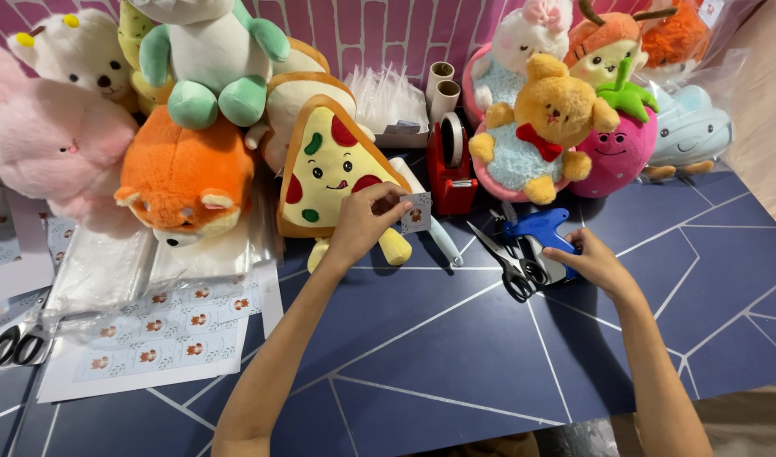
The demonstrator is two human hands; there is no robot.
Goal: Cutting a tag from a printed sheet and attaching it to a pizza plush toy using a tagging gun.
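The left hand [360, 222] pinches a small square paper tag [417, 211] between thumb and fingertips, holding it against the lower edge of a pizza-slice plush toy [329, 165] that lies directly under and beyond that hand. The right hand [593, 261] is closed around the grip of a blue tagging gun [540, 230], which rests on the desk [456, 355] just ahead of its knuckles. Touching the gun, toward the left hand, lies a pair of black-handled scissors [505, 262], its blades pointing away from the person. Between the two hands a pale blue pen-like tool [443, 239] lies on the desk, and just beyond it stands a red tape dispenser [450, 165]. Beyond the right hand sit a yellow bear plush [549, 118] with a red bow and a pink strawberry plush [618, 144]. Out past the left hand an orange fox-like plush [185, 178] rests with a green and white plush [214, 59] on top and a pink plush [49, 144] beside it. Nearer the person on that side lies a white sticker sheet [164, 334] with small orange pictures, and at its far edge a second pair of scissors [20, 343].
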